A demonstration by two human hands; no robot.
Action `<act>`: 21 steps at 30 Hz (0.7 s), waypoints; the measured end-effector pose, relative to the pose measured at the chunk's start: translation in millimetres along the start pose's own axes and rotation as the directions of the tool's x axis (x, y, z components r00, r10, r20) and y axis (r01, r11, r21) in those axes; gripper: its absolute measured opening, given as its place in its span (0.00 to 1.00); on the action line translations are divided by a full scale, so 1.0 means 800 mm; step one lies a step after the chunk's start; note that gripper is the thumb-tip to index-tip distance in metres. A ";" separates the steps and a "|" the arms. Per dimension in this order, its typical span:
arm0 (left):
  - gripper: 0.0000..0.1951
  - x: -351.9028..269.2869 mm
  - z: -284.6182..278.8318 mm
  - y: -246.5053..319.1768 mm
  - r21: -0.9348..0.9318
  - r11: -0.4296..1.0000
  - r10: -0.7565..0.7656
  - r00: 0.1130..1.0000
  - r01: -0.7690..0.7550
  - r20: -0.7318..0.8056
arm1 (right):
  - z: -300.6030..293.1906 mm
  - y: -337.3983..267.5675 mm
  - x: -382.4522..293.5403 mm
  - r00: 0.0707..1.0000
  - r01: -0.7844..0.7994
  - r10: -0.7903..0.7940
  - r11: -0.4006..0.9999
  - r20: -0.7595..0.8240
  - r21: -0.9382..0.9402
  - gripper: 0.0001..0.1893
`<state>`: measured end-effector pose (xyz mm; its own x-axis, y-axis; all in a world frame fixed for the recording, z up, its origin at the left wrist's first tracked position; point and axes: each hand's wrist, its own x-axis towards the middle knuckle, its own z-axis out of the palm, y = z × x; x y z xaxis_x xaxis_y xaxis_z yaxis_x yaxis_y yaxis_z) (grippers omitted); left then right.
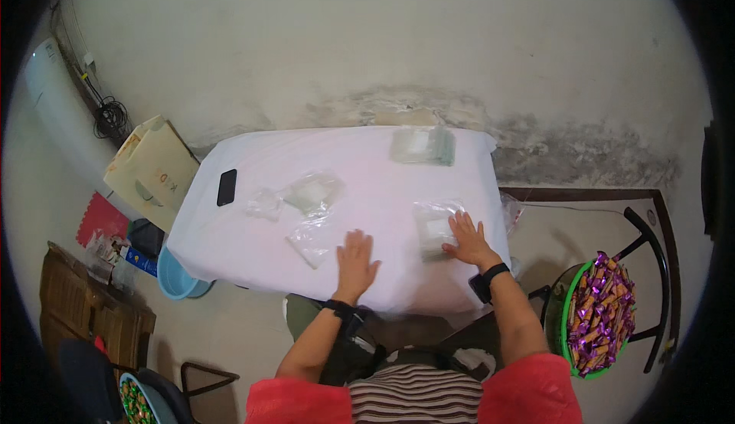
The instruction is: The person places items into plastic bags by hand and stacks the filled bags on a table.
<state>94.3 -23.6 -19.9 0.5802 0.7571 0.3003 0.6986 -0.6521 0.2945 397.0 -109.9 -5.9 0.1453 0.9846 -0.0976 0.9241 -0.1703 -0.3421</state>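
My left hand (pixel 356 264) is stretched flat over the pale pink cloth on the table (pixel 379 194), slightly blurred and holding nothing. Whether its palm touches the cloth, I cannot tell. To its left lies a clear plastic bag (pixel 310 243). Behind that are a small stack of clear bags (pixel 314 192) and a crumpled clear plastic piece (pixel 265 203). With fingers spread, my right hand (pixel 472 241) rests at the right edge of another stack of clear plastic bags (pixel 433 231), partly covering it. A further bag stack (pixel 424 145) sits at the table's far edge.
A black phone (pixel 227 187) lies at the table's left. On the right, a chair (pixel 654 263) bears a green-rimmed basin (pixel 565 320) of purple-wrapped sweets (pixel 603 315). Lower left, a blue tub (pixel 163 404) holds green-wrapped sweets (pixel 136 404); a blue basin (pixel 175 277) stands beside the table.
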 end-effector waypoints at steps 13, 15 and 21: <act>0.13 -0.013 -0.042 -0.102 0.174 0.972 -0.125 0.976 0.156 -0.177 | -0.008 -0.060 -0.052 0.841 0.290 -0.169 0.943 -0.514 0.164 0.40; 0.11 -0.013 -0.061 -0.082 0.156 0.975 -0.146 0.984 0.160 -0.098 | -0.007 -0.074 -0.066 0.840 0.288 -0.167 0.944 -0.517 0.162 0.38; 0.11 -0.014 -0.075 -0.039 -0.525 0.828 -0.302 0.945 0.196 -0.123 | 0.026 -0.117 -0.070 0.907 0.351 -0.102 0.717 -0.408 0.602 0.32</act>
<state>41.2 -14.5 21.7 0.2864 0.9078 0.3064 0.4723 -0.4120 0.7792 295.2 -150.1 11.9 0.1817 0.9273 0.3273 0.5010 0.1991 -0.8422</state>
